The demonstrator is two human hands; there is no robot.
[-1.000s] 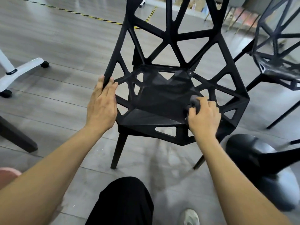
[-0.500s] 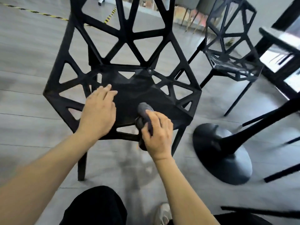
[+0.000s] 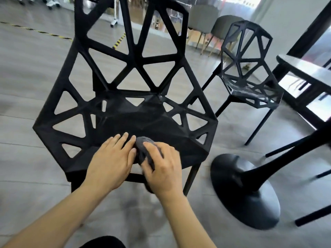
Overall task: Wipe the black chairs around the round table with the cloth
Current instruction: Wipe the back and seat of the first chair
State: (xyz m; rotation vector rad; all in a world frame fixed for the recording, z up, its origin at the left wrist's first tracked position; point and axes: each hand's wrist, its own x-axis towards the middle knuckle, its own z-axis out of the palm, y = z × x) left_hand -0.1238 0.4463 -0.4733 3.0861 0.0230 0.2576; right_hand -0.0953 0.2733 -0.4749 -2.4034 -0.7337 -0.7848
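My right hand point(image 3: 162, 164) is curled round the dark grey cloth point(image 3: 143, 149), bunched up and pressed onto the near part of the seat of the black chair point(image 3: 125, 111) right in front of me. My left hand point(image 3: 112, 159) lies flat beside it, fingers straight and resting on the seat, fingertips touching the cloth. Both hands are near the front edge of the seat, close together.

To the right and further off stands a second black chair point(image 3: 249, 76) of the same open lattice shape, its seat showing pale streaks. Between the two chairs, on the floor point(image 3: 26, 77) near right, sits the round black pedestal base point(image 3: 245, 192) of the bench point(image 3: 304, 77), its stem leaning up to the right; the bench top shows at the far right edge, glossy and reflecting light. More thin black legs cross the floor at the near right, cut off by the frame.

Count so far: two black lattice chairs, one cloth, one bench. Far behind there are two grey upholstered chairs point(image 3: 213, 20) and yellow-black tape point(image 3: 119, 40) on the floor.
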